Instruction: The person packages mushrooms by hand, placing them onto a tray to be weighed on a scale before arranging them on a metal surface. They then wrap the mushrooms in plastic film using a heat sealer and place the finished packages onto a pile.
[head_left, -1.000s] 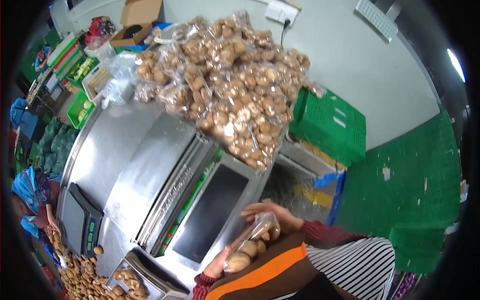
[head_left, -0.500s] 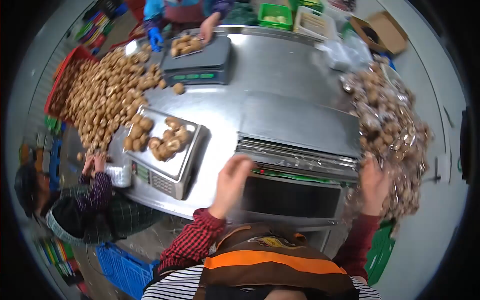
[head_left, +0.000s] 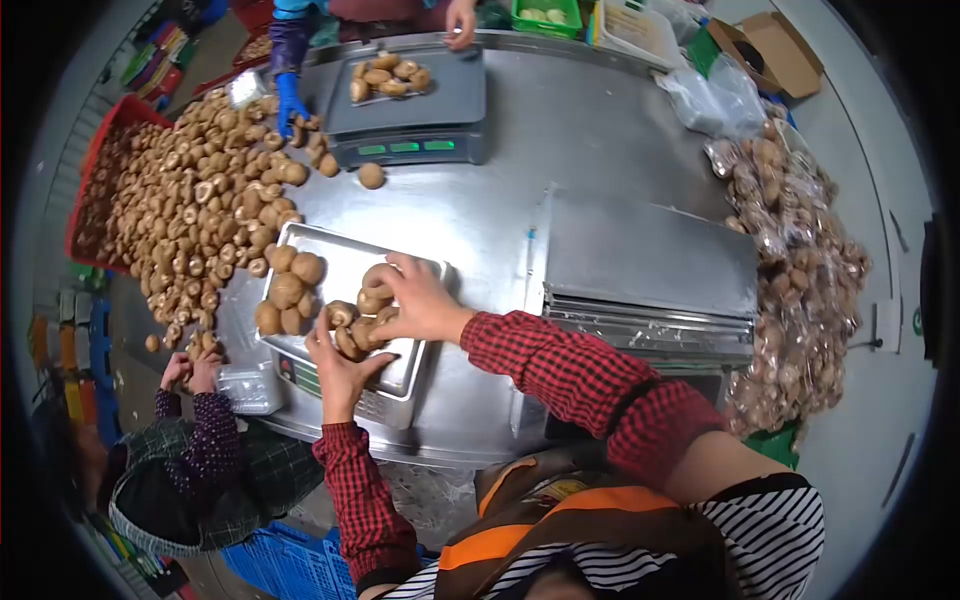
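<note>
Head view: both hands work over the steel tray (head_left: 335, 262) of the near scale (head_left: 345, 330). Right hand (head_left: 418, 300) cups a cluster of mushrooms (head_left: 365, 310) from above, fingers curled around them. Left hand (head_left: 340, 362) lies open, palm against the cluster's near side, gripping nothing. Another mushroom group (head_left: 285, 290) sits on the tray's left part. Loose mushroom pile (head_left: 190, 215) spreads on the steel table (head_left: 480, 215) to the left. Far scale (head_left: 410, 105) shows green digits, unreadable. Bagged mushrooms (head_left: 800, 280) are heaped at right. No legible labels.
</note>
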